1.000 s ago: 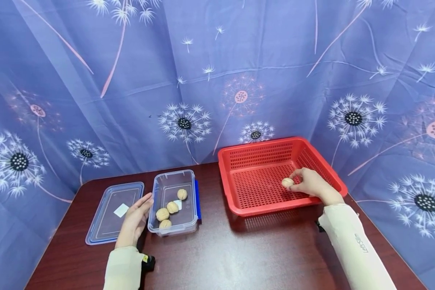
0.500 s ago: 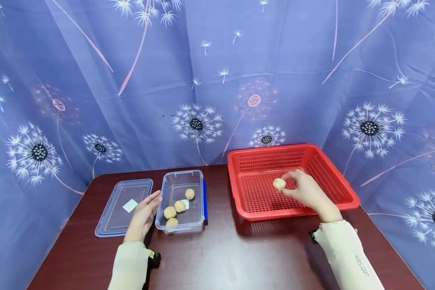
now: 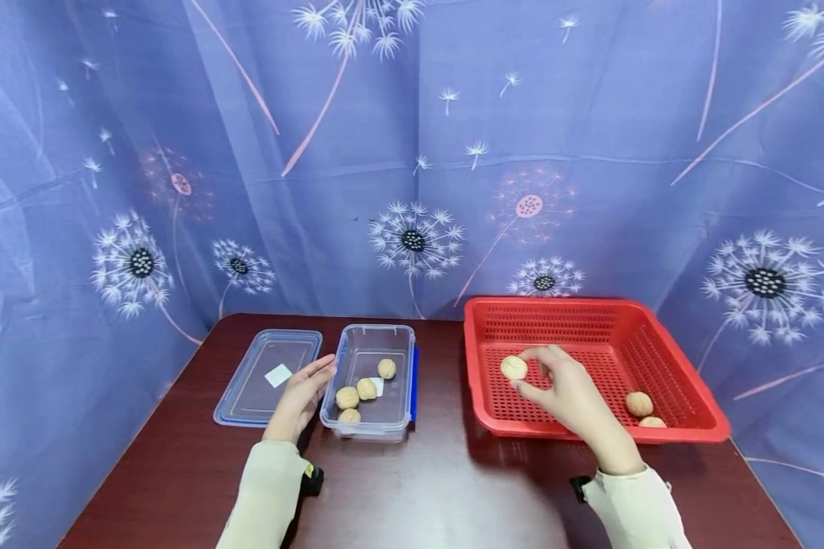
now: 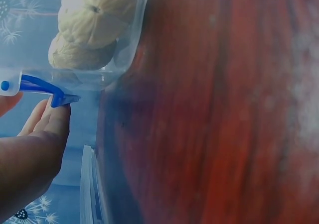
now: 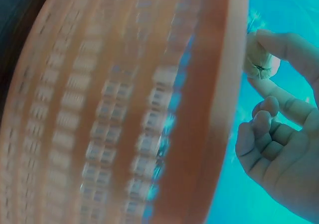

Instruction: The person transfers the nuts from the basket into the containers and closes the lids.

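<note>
Blue dandelion-print curtain (image 3: 357, 175) hangs bhd dk-red tbl (image 3: 439, 480).

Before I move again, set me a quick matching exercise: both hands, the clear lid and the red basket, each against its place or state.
1. Right hand
2. Left hand
3. Clear lid
4. Red basket

A. Flat on the table
B. Two walnuts visible inside
C. Pinching a walnut
D. At the left side of the clear plastic box

Pairs: 1-C, 2-D, 3-A, 4-B
</note>
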A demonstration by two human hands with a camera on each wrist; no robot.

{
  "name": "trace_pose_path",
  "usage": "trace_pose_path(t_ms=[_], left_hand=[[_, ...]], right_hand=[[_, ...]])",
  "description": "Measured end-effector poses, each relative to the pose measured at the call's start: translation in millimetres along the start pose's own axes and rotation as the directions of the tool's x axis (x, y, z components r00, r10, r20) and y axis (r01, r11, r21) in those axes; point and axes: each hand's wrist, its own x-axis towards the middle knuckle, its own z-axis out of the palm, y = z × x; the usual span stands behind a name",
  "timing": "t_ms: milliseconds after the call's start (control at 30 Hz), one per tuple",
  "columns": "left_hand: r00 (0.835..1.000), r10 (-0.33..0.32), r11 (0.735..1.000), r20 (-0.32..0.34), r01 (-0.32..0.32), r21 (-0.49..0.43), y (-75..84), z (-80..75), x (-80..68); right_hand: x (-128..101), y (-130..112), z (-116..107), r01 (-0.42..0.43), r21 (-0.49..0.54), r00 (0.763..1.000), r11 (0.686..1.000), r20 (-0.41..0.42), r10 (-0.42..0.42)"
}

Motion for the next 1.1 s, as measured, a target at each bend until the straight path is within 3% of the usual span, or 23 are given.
trace_pose_path(t_ms=[167, 500, 933, 1100], left_hand=[[1.000, 0.006, 1.000, 0.016, -0.006, -0.005, -3.3, 7.4, 5.6], [1.000, -0.013, 1.000, 0.007, 0.013, -0.011, -1.8, 5.7, 3.0], [1.000, -0.005, 0.999, 0.012, 0.005, -0.035, -0.7, 2.2, -0.4], [1.000, -0.003, 0.998, 0.019, 0.004, -0.064, 0.2, 1.9, -1.8]], right_hand=[[-1.1, -17.1, 5.3, 0.052, 0.021, 0.998, 0.998, -0.030, -0.051], [2.9, -57.7, 33.1, 0.121, 0.072, 0.991, 0.990, -0.067, -0.116], [14.1, -99.8, 80.2, 0.209, 0.176, 0.978, 0.962, -0.037, -0.206], [18.9, -105.2, 104.0, 0.185, 0.214, 0.982, 0.959, 0.002, -0.190]])
